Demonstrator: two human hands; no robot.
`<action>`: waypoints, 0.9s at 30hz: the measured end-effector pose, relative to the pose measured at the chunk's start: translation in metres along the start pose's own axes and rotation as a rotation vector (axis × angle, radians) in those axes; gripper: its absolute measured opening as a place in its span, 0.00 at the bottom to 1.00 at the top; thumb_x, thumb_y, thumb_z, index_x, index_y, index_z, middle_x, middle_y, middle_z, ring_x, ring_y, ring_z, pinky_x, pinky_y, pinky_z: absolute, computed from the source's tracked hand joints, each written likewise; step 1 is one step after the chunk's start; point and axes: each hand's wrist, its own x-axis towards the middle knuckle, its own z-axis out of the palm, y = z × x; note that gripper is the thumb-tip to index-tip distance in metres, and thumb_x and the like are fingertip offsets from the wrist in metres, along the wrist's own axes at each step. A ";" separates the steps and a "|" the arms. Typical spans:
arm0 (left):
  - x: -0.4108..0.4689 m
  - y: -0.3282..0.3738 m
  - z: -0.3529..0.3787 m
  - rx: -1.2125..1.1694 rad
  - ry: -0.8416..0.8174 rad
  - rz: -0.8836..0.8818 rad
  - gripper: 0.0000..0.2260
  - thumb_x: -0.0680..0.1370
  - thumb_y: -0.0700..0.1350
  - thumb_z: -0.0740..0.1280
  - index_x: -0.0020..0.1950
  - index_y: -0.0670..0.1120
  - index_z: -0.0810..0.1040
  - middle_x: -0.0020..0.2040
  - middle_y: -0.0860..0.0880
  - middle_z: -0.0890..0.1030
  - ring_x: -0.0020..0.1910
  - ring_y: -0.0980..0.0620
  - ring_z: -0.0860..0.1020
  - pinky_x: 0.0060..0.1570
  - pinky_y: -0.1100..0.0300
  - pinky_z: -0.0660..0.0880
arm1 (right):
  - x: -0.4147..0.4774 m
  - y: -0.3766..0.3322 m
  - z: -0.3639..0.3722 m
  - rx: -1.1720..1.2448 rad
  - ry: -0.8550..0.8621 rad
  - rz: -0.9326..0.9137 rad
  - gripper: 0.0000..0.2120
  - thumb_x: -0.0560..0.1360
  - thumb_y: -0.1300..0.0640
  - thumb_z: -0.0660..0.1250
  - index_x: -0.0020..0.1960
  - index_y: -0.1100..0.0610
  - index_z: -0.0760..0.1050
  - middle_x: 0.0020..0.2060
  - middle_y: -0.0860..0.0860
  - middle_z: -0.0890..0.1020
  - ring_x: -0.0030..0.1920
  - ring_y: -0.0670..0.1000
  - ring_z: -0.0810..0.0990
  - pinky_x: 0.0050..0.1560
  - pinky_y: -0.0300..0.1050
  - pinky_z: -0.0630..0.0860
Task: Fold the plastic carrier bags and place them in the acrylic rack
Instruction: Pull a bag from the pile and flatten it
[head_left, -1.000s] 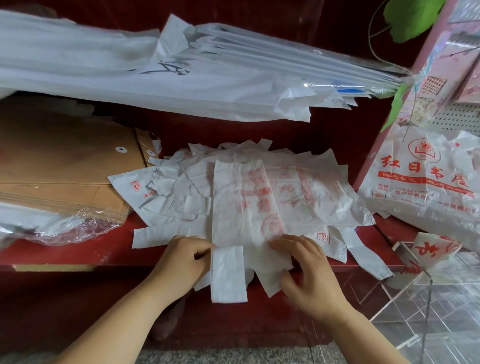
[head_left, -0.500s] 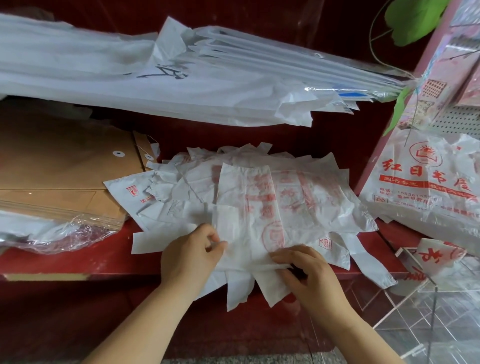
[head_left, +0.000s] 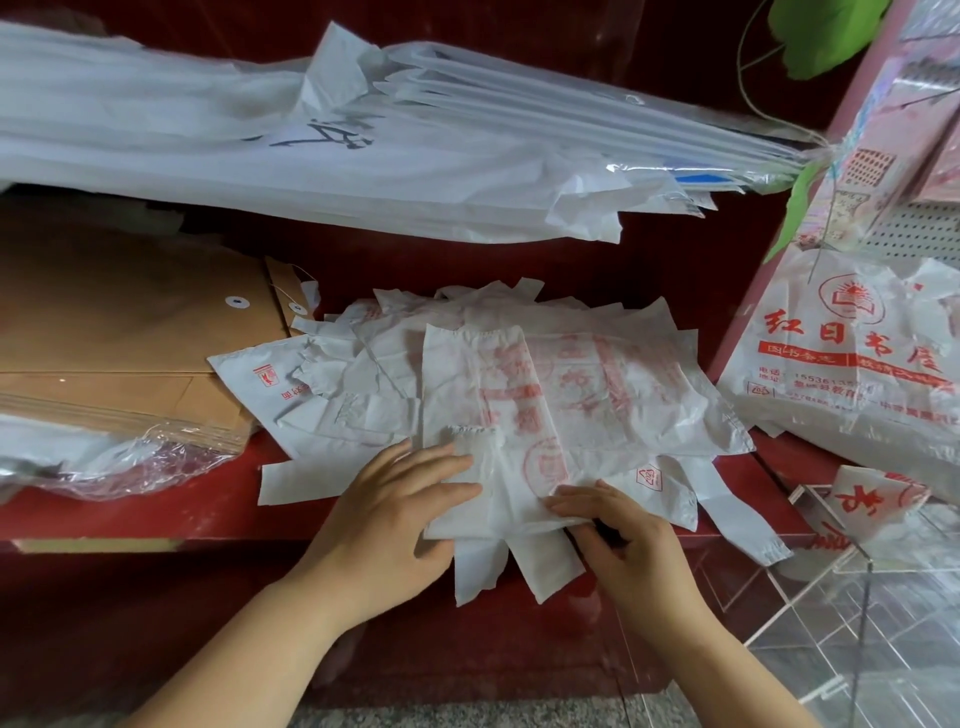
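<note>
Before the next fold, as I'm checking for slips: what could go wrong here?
The top bag lies on a loose pile, so the right hand pinching its fold might drag lower bags. Handles hang over the shelf edge; the pile could slide off. The fold may spring open if the left hand lifts.

Soft, even indoor light, sharp centre, wide-angle bowing at edges, glare on the clear plastic wrap.

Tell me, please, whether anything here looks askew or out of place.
Yes: the pile of white red-printed plastic carrier bags lies fanned crookedly on the red shelf, and several white handle strips hang over its front edge.
</note>
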 end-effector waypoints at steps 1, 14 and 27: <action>0.001 -0.001 0.001 0.007 0.001 -0.004 0.16 0.65 0.49 0.64 0.50 0.49 0.82 0.55 0.50 0.81 0.58 0.56 0.70 0.66 0.66 0.52 | 0.000 0.000 -0.001 0.029 0.004 0.015 0.17 0.72 0.61 0.68 0.42 0.37 0.80 0.45 0.27 0.78 0.54 0.28 0.72 0.51 0.22 0.67; -0.001 0.000 0.000 -0.356 -0.007 -0.358 0.10 0.75 0.37 0.67 0.52 0.50 0.81 0.47 0.65 0.76 0.50 0.71 0.72 0.48 0.80 0.64 | 0.006 -0.007 0.003 -0.288 0.048 -0.117 0.16 0.69 0.56 0.56 0.47 0.56 0.81 0.44 0.36 0.75 0.47 0.41 0.71 0.48 0.36 0.65; 0.010 0.014 -0.005 -0.560 0.206 -0.641 0.09 0.77 0.42 0.64 0.37 0.47 0.76 0.27 0.52 0.74 0.28 0.61 0.72 0.31 0.70 0.66 | 0.020 -0.023 0.015 -0.259 0.145 0.145 0.10 0.77 0.53 0.57 0.37 0.52 0.69 0.29 0.43 0.69 0.34 0.43 0.64 0.39 0.40 0.57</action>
